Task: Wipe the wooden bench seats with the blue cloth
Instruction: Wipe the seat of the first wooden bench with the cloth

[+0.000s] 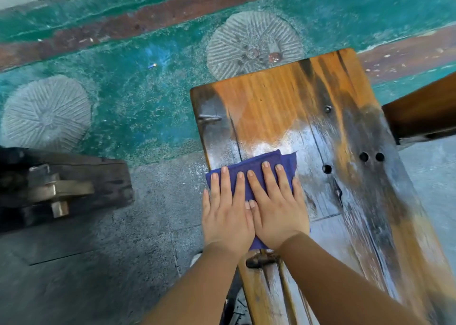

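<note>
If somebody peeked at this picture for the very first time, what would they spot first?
Probably the two hands, left hand and right hand, pressed flat side by side on the blue cloth at the left edge of the wooden bench seat. Next, the bench's bright orange far end beside its dusty white patch just ahead of the cloth. Then the teal floor with round ribbed stone discs behind.
</note>
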`<state>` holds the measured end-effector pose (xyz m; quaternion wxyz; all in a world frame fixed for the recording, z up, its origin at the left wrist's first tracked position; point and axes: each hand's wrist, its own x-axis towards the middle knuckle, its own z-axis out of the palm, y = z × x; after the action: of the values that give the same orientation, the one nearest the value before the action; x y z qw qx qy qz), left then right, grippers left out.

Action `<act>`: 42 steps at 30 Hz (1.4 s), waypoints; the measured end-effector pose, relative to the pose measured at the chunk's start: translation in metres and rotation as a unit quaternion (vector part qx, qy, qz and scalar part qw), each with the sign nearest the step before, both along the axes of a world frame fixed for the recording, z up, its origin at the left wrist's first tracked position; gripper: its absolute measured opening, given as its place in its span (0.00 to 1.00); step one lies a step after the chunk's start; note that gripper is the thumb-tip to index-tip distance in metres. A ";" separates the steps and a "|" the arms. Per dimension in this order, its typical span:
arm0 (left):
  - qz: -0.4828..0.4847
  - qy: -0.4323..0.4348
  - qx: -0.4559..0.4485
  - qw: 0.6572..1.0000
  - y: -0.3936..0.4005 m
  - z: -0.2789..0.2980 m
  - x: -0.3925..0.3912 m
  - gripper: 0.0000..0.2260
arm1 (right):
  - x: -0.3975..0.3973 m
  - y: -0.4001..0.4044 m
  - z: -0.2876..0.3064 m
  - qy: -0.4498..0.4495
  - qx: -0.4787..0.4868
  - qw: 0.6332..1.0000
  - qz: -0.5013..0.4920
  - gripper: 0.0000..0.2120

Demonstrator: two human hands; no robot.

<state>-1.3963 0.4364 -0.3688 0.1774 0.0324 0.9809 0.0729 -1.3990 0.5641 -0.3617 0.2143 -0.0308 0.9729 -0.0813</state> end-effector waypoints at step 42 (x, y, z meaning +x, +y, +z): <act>0.003 0.018 0.064 0.998 -0.029 -0.001 -0.278 0.16 | -0.284 -0.022 -0.002 0.081 -0.008 0.996 0.038 0.21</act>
<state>-1.6745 0.4071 -0.3698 0.1574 0.0416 0.9773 0.1355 -1.6832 0.5425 -0.3638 0.1377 -0.0755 0.9845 -0.0784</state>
